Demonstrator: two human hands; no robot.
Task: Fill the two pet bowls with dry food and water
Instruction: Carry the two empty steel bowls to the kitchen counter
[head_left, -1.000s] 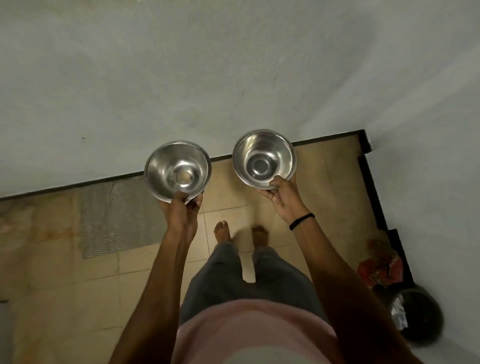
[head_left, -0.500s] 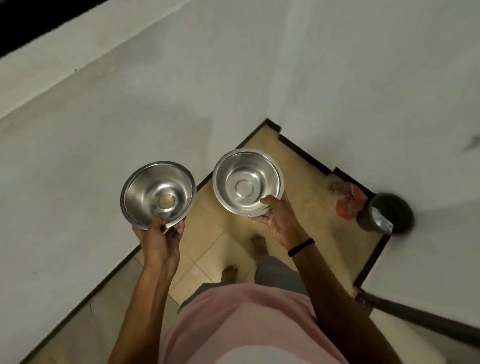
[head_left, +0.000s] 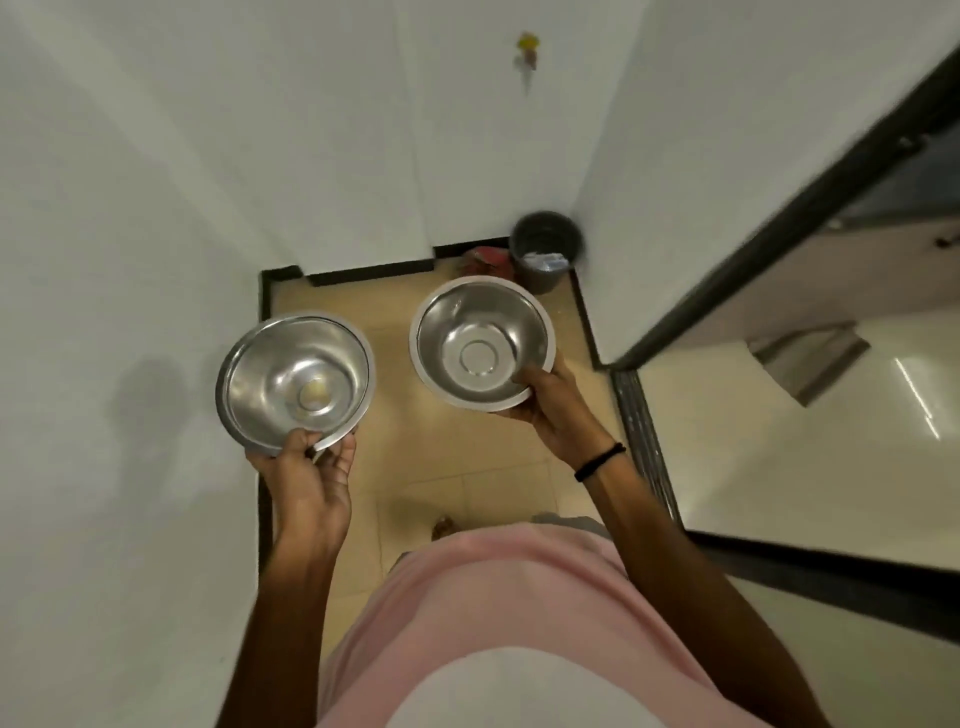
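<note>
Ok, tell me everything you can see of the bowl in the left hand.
The left bowl is round, shiny, steel-looking, with a rolled rim and a flat circular base. It is held in the air, mouth up, tilted slightly toward the camera, above the tiled floor. The left hand grips its near rim, thumb inside, fingers beneath. No food or water in it; a small pale yellowish patch sits at the base centre, residue or reflection I cannot tell. It does not touch the right bowl.

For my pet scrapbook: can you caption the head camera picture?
Left hand grips the left steel bowl, right hand grips the right steel bowl, above a tiled floor by a dark bin.
</note>
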